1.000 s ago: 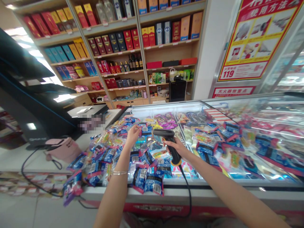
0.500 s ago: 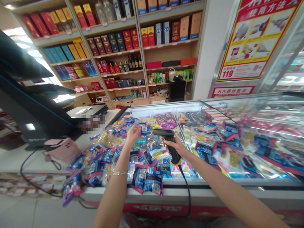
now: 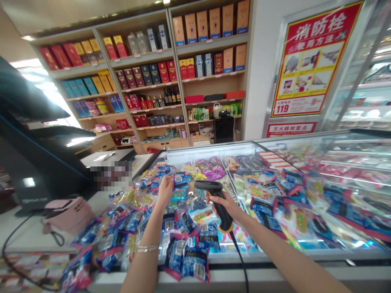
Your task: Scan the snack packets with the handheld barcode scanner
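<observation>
Where the left hand is: left hand [image 3: 165, 191] is out over the far part of the heap, back of the hand toward the camera, arm stretched forward.
Left fingers: pinched on the left edge of a blue packet [image 3: 180, 182]; the fingertips themselves are hidden behind the hand.
Blue packet: lifted clear of the pile and tilted upright, with a white barcode patch near its top edge. It sits just left of the scanner's head, close to it but not touching.
Right hand: right hand [image 3: 227, 205] is wrapped around a grip, fingers clenched, thumb on the near side.
Scanner: black scanner [image 3: 210, 187], its head level and pointing left at the held packet, with an orange ring at the base of the grip.
Cable: black cable [image 3: 242, 262] drops from the grip, over the near rim and out of view.
Heap: heap of packets [image 3: 131, 226], mostly blue with pink edges, spread across the left end of the glass and spilling over the near edge.
Freezer: freezer [image 3: 275, 257] with a glass lid; more packets show under the glass to the right.
Bracelet: thin bracelet [image 3: 147, 248] on the left forearm.
Counter: pale counter [image 3: 30, 240] left of the freezer, with a pink cap [image 3: 69, 211] lying beside the heap.
Screen: black screen [image 3: 27, 134] stands at far left, behind the cap.
Background: shelves [image 3: 183, 81] of boxed goods on the back wall; red poster [image 3: 308, 69] at upper right.
</observation>
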Available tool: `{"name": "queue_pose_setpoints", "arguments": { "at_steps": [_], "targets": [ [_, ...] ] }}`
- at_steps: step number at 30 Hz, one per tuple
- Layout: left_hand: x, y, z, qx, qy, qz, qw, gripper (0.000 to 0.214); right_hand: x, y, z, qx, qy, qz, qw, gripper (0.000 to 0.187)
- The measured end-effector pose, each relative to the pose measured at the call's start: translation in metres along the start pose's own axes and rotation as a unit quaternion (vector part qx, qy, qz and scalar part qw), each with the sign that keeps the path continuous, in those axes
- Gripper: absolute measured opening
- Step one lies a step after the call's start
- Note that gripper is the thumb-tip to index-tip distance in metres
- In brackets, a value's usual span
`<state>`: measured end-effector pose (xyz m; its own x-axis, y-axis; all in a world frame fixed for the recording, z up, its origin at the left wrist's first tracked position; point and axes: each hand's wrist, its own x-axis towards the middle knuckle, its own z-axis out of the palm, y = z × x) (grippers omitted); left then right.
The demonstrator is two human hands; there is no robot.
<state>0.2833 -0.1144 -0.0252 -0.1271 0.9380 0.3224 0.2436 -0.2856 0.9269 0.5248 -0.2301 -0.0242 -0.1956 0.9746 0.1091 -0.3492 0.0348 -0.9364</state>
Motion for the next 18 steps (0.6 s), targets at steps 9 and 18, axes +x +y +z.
{"name": "queue_pose_setpoints", "arguments": {
  "at_steps": [9, 18],
  "targets": [
    [-0.004, 0.032, 0.002, -0.286, 0.067, -0.147, 0.945, 0.008, -0.023, -0.046, -0.012, 0.054, 0.071, -0.020, 0.996, 0.029],
    [-0.043, 0.087, 0.055, -0.298, -0.063, -0.171, 0.937, 0.037, -0.103, -0.075, -0.075, 0.004, 0.178, -0.045, 0.983, 0.028]
  ]
}}
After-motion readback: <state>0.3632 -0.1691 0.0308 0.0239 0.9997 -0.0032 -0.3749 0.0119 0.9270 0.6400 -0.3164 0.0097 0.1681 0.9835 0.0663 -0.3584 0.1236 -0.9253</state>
